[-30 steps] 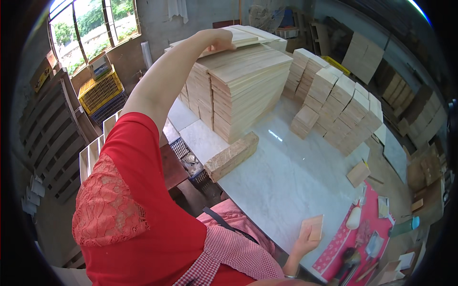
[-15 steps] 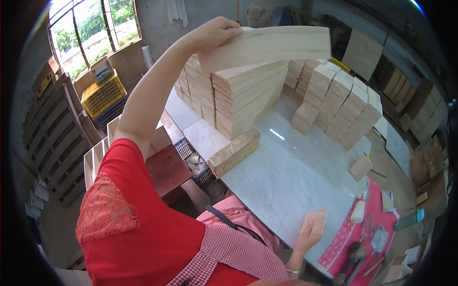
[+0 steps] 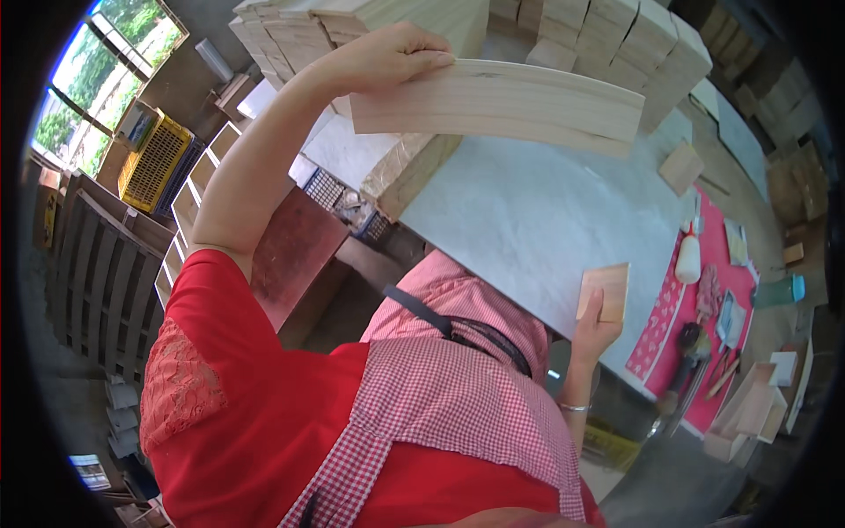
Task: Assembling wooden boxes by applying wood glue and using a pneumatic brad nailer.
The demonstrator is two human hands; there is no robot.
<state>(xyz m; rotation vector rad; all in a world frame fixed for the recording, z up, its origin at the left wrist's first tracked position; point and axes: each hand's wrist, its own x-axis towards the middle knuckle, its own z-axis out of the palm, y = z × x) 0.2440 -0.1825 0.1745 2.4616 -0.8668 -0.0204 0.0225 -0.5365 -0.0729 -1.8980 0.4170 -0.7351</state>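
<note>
My left hand [image 3: 400, 57], arm stretched out, grips one end of a long pale wooden board [image 3: 502, 104]. The board hangs on edge above the table and covers part of the stacks behind it. Lower right, my right hand [image 3: 596, 330] holds a small square wooden panel [image 3: 605, 292], thumb across its face, over the table's near edge. The table [image 3: 510, 211] has a pale marbled top. A thick wood block partly wrapped in clear film [image 3: 409, 172] lies near its left edge.
Stacked boards [image 3: 422, 31] and wooden blocks [image 3: 616, 35] stand at the back. On the right, a pink cloth [image 3: 656, 356] carries a white glue bottle [image 3: 688, 257], a brush and other tools. Left are a reddish-brown board [image 3: 304, 251], blue basket [image 3: 374, 229] and yellow crate [image 3: 154, 163].
The view has shifted, so the table and stacks sit higher in the picture. The long board now stands lower against the stacks, its face turned more toward me. Both hands keep their holds.
</note>
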